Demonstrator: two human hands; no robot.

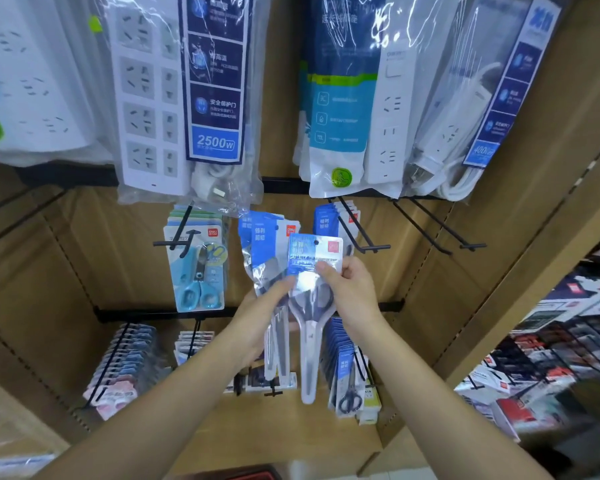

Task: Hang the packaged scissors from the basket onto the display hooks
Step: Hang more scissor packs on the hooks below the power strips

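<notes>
Head view: my right hand (349, 289) pinches the packaged scissors (310, 327) by the card header, near the display hooks (359, 237). My left hand (265, 306) grips neighbouring packs (262, 244). Light, with slick film, so I'd hold the stiff card near its hole.

Brown panel wall (66, 268), black rails (153, 313)

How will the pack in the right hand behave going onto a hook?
Probably floppy up top: the right hand pinches the pack by its thin card. Likely bottom-heavy, since the scissors hang below the grip, so it may swing. The film glints, so it could be slippery. The left hand holds other packs.
</notes>
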